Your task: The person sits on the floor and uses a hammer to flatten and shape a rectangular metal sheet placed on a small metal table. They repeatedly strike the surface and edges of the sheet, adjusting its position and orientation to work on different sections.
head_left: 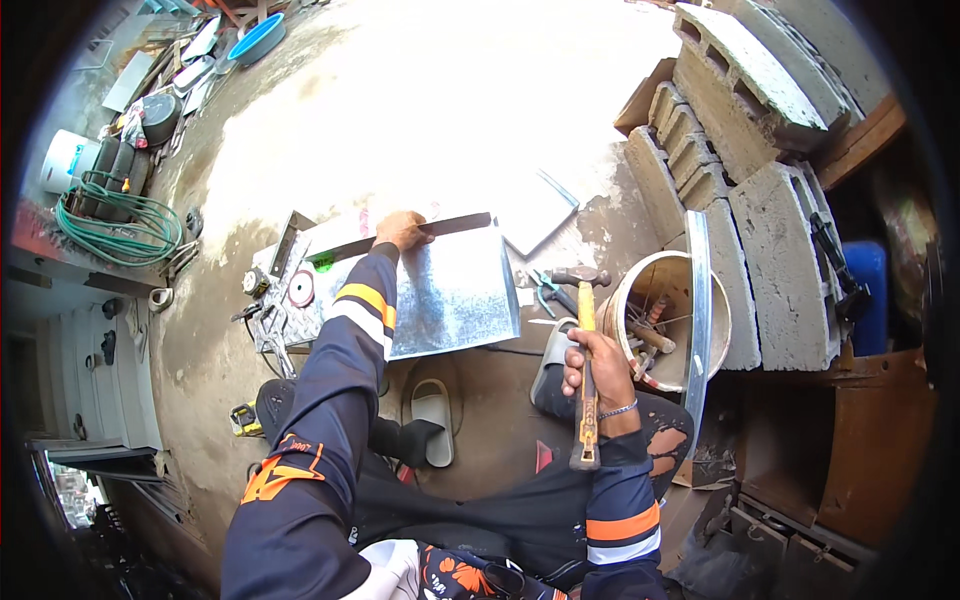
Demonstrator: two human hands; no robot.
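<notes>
My left hand (403, 230) reaches forward with its fingers closed over a long dark metal bar (462, 224). That bar lies across the far part of a shiny galvanized metal sheet (450, 290), which rests in front of my feet. In my right hand (605, 372) is a hammer (587, 312), gripped along its yellow and dark handle. Its head points away from me, and it is held to the right of the sheet, above my right foot. Pliers with teal grips (543, 288) lie beside the hammer head.
A bucket (613, 300) holding tools stands at my right, with a bright metal strip (697, 300) leaning across it. Concrete blocks (770, 260) are stacked beyond. Tools and a disc (301, 288) lie left of the sheet. A coiled green hose (120, 225) sits farther left.
</notes>
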